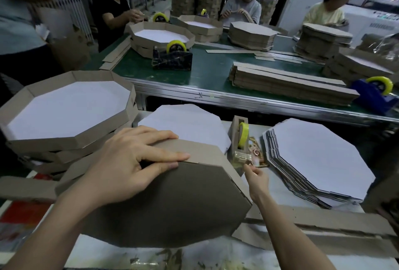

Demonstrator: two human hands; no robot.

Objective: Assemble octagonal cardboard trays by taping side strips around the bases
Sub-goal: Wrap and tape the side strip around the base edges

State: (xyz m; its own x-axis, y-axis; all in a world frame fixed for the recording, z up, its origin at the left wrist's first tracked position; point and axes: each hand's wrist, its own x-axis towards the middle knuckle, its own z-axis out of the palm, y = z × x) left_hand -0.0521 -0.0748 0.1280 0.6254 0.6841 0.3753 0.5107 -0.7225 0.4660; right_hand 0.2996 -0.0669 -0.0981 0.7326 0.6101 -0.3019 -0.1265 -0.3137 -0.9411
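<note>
Lower centre, my left hand (129,161), fingers nearly straight, pins the brown cardboard side strip (198,148) against the brown octagonal cardboard base (172,205). My right hand (257,180) pinches, I judge, the free end of the yellow tape roll (244,132); I'd keep that seam tight

We note green-topped table (207,75) spanning 12 to 2 o'clock, metal rail (237,99) along near edge. Beyond it: black-shirted person (112,12) at 11, grey-topped person (241,8) at 12, yellow-topped person (323,13) at 1. Red printed sheet (23,211) at 8.
</note>
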